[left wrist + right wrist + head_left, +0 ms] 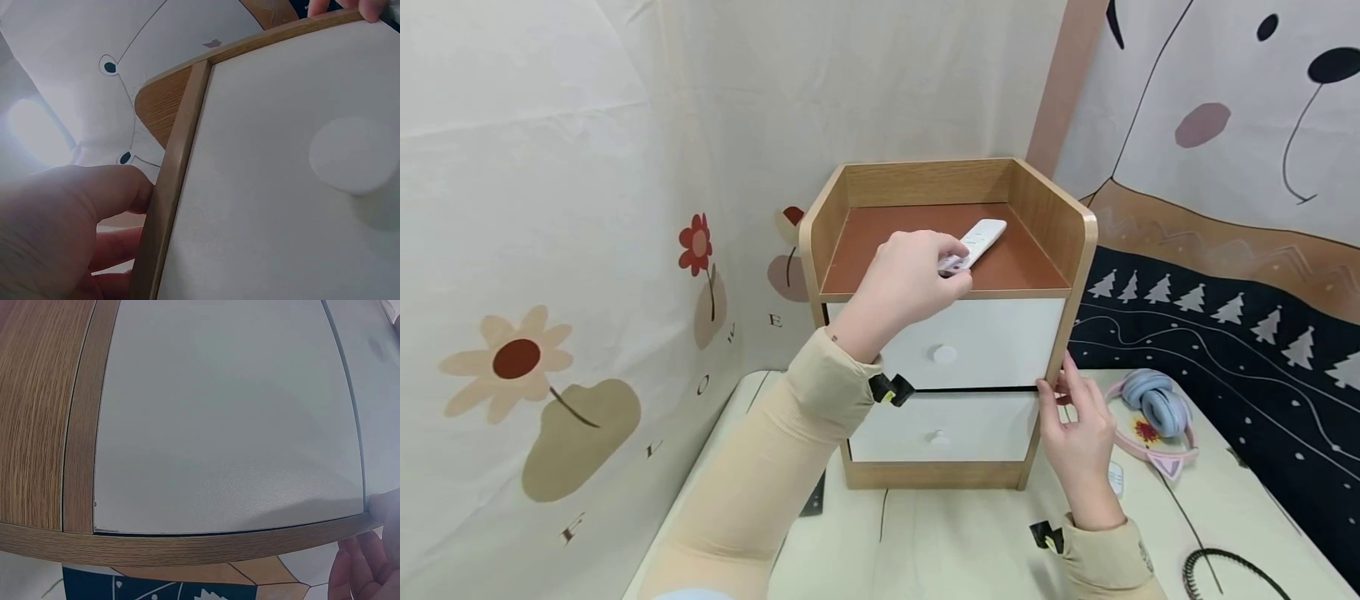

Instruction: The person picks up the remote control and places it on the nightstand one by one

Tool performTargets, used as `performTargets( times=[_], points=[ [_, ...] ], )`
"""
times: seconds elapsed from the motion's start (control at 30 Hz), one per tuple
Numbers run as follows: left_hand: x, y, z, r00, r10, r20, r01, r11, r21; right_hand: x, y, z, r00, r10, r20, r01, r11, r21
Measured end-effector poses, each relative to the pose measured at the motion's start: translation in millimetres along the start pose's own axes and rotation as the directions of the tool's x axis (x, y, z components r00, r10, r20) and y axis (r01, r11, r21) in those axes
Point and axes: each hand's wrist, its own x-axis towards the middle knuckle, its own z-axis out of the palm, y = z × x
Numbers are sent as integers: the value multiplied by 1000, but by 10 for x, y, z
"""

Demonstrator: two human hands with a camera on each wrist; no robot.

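The oak-coloured wooden cabinet with two white drawers (pixel 1000 342) could shift if the right hand (pixel 1081 429), its grip set around the right front edge, slackens. At the brown top panel (pixel 867 242), the left hand (pixel 910 279) has a nearly closed grip on the near end of the slim white remote control (pixel 985 237), which a loose pinch could let slip; its long axis points from near left to far right.

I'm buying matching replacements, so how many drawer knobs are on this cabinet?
2: the upper knob on the top drawer, and the lower knob on the bottom drawer. Any behind the cabinet would be hidden.
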Motion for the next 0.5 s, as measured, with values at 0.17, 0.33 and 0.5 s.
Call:
performTargets(
  times=[0.17, 0.33, 0.5],
  points=[
    [92, 22, 13, 1000, -5, 28, 5, 1000, -15, 5, 8, 27, 1000, 4, -4, -4, 1000, -10],
    [160, 42, 48, 999, 7, 43, -7, 1000, 2, 18, 15, 54, 1000, 0, -10, 0, 1000, -11],
    [186, 18, 87, 998, -6, 70, 4, 999, 36, 21, 7, 81, 1000, 7, -4, -7, 1000, -23]
  ],
)
